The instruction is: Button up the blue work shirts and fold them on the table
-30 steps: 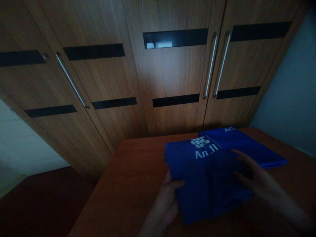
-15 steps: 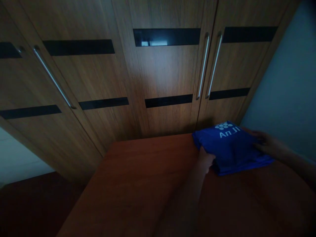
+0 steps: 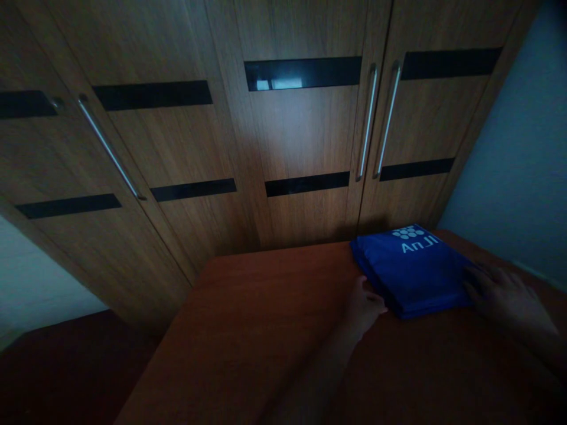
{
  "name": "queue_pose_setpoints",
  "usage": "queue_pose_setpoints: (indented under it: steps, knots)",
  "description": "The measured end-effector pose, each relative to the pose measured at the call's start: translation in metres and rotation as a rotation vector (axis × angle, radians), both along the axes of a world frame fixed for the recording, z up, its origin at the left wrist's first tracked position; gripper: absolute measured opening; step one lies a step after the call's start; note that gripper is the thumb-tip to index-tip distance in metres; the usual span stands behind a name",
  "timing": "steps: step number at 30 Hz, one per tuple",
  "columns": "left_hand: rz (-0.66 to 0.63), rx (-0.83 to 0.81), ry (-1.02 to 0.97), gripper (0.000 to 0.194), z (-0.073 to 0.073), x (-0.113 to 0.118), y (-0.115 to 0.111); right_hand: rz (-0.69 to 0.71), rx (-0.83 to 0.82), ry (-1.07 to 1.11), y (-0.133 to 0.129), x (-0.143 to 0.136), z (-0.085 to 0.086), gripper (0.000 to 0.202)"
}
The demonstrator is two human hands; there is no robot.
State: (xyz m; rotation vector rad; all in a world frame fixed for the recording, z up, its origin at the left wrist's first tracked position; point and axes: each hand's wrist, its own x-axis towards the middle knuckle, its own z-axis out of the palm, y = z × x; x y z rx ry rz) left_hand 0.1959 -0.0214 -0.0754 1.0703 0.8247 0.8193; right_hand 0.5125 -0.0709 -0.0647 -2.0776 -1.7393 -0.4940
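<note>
Dim wooden table (image 3: 248, 330) bears one folded blue stack (image 3: 411, 268), left hand (image 3: 364, 307) and right hand (image 3: 509, 298) both spread, flanking it.

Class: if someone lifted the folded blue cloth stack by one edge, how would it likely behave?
The folded blue cloth stack would probably sag and unfold, since its layered edges look soft. It likely slides easily on the smooth wooden table. Lying flat, it shouldn't roll or tip.

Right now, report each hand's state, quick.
Left hand: open, fingertips touching the folded blue cloth, holding nothing.
Right hand: open, resting flat against the cloth's right edge.

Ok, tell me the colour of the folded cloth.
Blue with white print, in the head view: cloth.
</note>
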Motion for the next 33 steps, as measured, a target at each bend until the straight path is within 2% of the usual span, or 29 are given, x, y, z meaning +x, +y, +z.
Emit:
queue_pose_setpoints:
  steps: [2,4,7,9,14,16,18,21,25,33]
  knots:
    - [0.019,0.011,0.023,0.071,-0.002,-0.019,-0.005,0.048,-0.042,-0.090,0.001,-0.019,0.011,0.043]
    - [0.018,0.013,-0.005,0.056,-0.001,-0.040,-0.010,0.144,0.012,-0.066,0.006,-0.047,0.022,0.042]
    - [0.032,0.074,-0.067,0.039,0.003,-0.073,-0.015,0.328,0.079,0.072,0.017,-0.108,0.034,0.041]
    - [0.087,0.150,-0.058,0.033,0.006,-0.095,-0.016,0.415,0.062,0.206,0.024,-0.158,0.038,0.039]
    - [0.209,0.334,0.112,0.034,0.013,-0.146,-0.016,0.668,0.018,0.533,0.032,-0.282,0.041,0.028]
    - [0.237,0.402,0.225,0.037,0.017,-0.164,-0.017,0.731,-0.070,0.619,0.031,-0.320,0.039,0.026]
    - [0.252,0.470,0.328,0.034,0.023,-0.177,-0.020,0.767,-0.170,0.695,0.028,-0.346,0.033,0.027]
    - [0.206,0.586,0.446,0.029,0.031,-0.185,-0.026,0.762,-0.228,0.786,0.026,-0.362,0.018,0.026]
    - [0.135,0.671,0.555,0.035,0.037,-0.182,-0.032,0.777,-0.226,0.830,0.025,-0.361,0.004,0.027]
    - [0.122,0.681,0.589,0.034,0.040,-0.180,-0.030,0.777,-0.247,0.846,0.024,-0.360,0.010,0.027]
